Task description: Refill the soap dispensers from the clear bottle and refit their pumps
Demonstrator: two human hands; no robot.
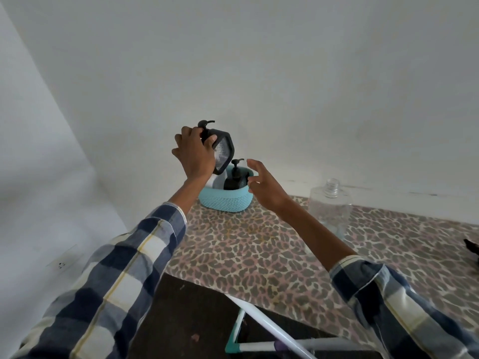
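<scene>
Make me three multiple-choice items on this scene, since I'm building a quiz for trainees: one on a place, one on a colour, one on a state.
1. Where does the clear bottle stand?
A. in the basket
B. on the table, right of the basket
C. on the floor

2. What colour is the basket?
A. red
B. black
C. turquoise

3. What is the left hand doing?
A. gripping a dispenser, lifted and tilted
B. resting flat
C. holding the clear bottle

Answers: B, it stands on the leopard-print cover; C, its perforated wall is turquoise; A, fingers curl round the dispenser's neck.
</scene>
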